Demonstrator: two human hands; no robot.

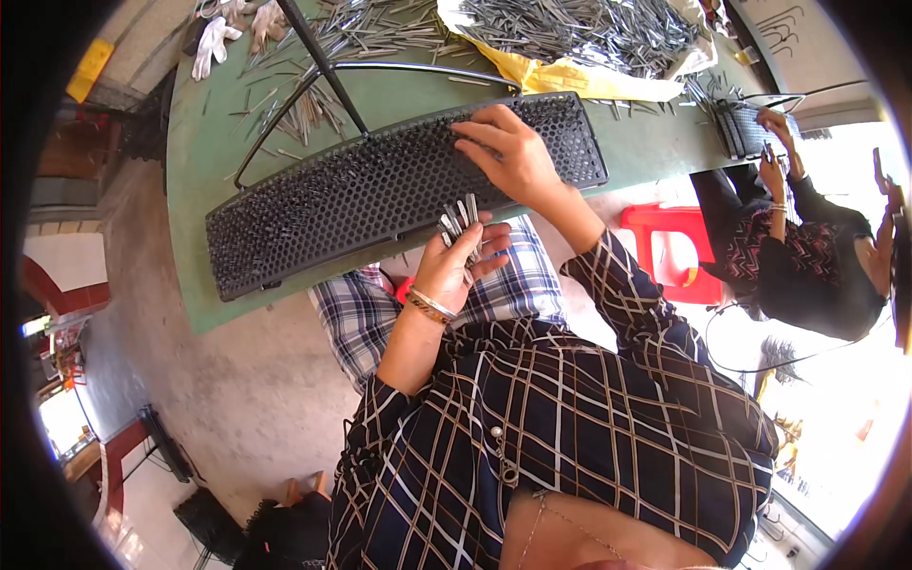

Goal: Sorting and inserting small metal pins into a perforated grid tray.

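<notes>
A long black panel (380, 204) with rows of holes lies slanted along the near edge of the green table. Dark short pieces crowd its left part and its upper edge, while the middle shows open holes. My left hand (451, 261) is closed round a small bundle of thin grey metal strips (460, 217), their ends sticking up just below the panel's near edge. Over the right half of the panel, my right hand (513, 157) has its fingertips bent down at the holes. Whatever those fingers pinch is too small to make out.
Loose strips (380, 33) are strewn over the green table (214, 123). A yellow-edged sack (589, 78) holds a big heap of them. A black metal frame (323, 66) rises behind the panel. White gloves (217, 46) lie far left. Right, a co-worker (807, 247) handles another panel beside a red stool (655, 223).
</notes>
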